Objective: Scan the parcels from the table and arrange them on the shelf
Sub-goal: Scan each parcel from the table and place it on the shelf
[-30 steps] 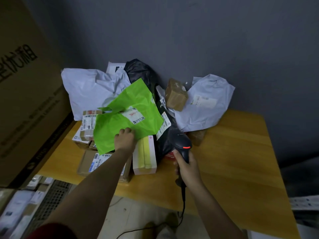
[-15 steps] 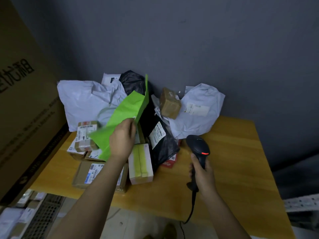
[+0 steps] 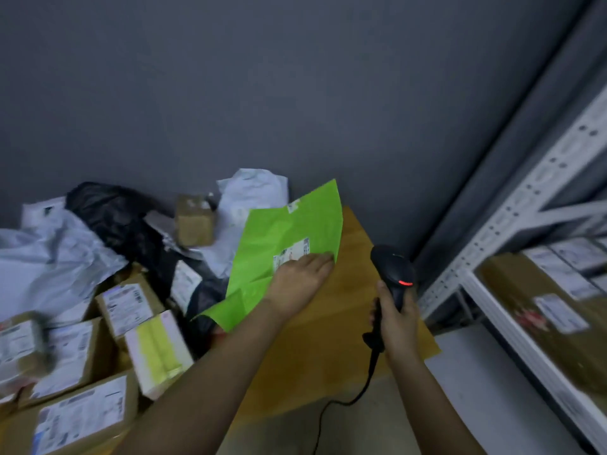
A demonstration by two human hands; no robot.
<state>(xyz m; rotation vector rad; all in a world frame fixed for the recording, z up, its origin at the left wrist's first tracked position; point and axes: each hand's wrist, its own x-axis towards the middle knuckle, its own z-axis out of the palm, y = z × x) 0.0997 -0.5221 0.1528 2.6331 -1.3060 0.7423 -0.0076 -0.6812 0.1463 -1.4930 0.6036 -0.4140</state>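
Holding the flat bright-green plastic mailer bag [image 3: 282, 254] up with my left hand [image 3: 300, 280], I have it over the bare right part of the pale wooden desk [image 3: 328, 349], away from the heap, so its face is free of the other parcels. The left grip lies along the bag's lower right edge with the fingers stretched over the front, partly across the white shipping label [image 3: 290, 254]; whether the thumb pinches behind I cannot tell. My guess is that the bag is angled like this to turn the label toward the scanner, though my fingers may block part of the barcode.

My right hand [image 3: 395, 326] is curled firmly round the handle of the black corded handheld barcode scanner [image 3: 392, 274], its red light lit, head pointing up and leftward near the bag, ready to read.

Left on the desk sit brown cardboard boxes [image 3: 78, 356], a crumpled black plastic bag [image 3: 108, 208] and white poly bags [image 3: 52, 257], waiting. The grey metal shelf [image 3: 512, 231] stands just right, already carrying boxes, so I judge the reach afterwards is short.
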